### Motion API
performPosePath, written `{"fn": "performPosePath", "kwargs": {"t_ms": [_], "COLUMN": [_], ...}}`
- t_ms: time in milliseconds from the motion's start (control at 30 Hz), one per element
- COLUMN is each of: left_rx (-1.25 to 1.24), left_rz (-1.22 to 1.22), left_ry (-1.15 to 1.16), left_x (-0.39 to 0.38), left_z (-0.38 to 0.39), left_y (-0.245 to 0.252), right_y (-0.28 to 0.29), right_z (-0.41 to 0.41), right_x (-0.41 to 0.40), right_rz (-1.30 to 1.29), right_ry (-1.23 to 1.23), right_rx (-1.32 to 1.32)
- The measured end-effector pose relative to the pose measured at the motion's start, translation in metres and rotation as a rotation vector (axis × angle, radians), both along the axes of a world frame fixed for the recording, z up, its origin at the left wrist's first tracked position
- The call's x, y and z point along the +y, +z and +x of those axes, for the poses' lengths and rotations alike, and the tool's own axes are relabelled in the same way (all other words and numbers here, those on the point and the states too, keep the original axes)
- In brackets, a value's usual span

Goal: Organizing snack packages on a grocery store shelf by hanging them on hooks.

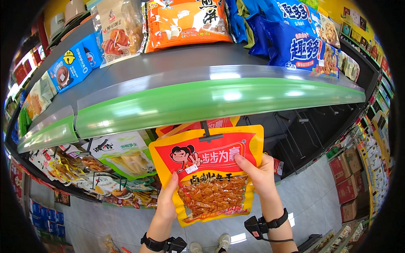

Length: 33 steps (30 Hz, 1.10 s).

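A red and yellow snack bag [210, 164] with a clear window showing brown dried food is between my two hands. My left hand [168, 199] grips its left edge, thumb on the front. On its right edge, my right hand [261, 172] has the thumb across the printed front. The bag's top is at the T-shaped end of a black display hook [208, 134]; whether the hook still passes through the bag's hole I cannot tell. Behind it hangs another red and yellow bag [202, 124], mostly covered.
A shelf with a green price-strip edge [221, 95] runs just above my hands. It bears an orange snack bag [186, 25], blue cookie bags [303, 53] and a blue box [69, 64]. White and green bags [123, 153] hang at left; bare hooks [303, 120] jut out at right. Cardboard boxes [346, 186] stand on the right.
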<state>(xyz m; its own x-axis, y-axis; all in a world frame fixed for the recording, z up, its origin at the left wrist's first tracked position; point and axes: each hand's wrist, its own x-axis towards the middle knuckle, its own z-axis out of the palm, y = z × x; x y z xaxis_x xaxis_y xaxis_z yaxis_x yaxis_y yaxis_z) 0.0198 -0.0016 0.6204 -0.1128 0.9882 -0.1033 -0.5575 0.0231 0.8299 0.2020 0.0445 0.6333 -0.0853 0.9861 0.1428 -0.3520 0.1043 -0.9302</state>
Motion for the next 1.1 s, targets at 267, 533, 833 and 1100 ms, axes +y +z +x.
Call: {"fn": "performPosePath", "kwargs": {"t_ms": [267, 533, 833, 1100], "left_rx": [-0.058, -0.094, -0.089, -0.044], "left_rz": [0.003, -0.014, -0.039, -0.014], "left_ry": [0.012, -0.04, -0.022, 0.002], "left_x": [0.002, 0.007, 0.014, 0.024], "left_z": [-0.002, -0.005, -0.005, -0.004], "left_y": [-0.007, -0.01, -0.008, -0.01], "right_y": [-0.004, -0.011, -0.011, -0.011], "right_z": [-0.002, 0.0, -0.009, -0.01], "right_x": [0.002, 0.007, 0.015, 0.023], "right_rz": [0.0, -0.034, -0.055, -0.064], "right_ry": [-0.003, -0.039, -0.042, -0.059], "right_rx": [-0.007, -0.077, -0.035, -0.04]}}
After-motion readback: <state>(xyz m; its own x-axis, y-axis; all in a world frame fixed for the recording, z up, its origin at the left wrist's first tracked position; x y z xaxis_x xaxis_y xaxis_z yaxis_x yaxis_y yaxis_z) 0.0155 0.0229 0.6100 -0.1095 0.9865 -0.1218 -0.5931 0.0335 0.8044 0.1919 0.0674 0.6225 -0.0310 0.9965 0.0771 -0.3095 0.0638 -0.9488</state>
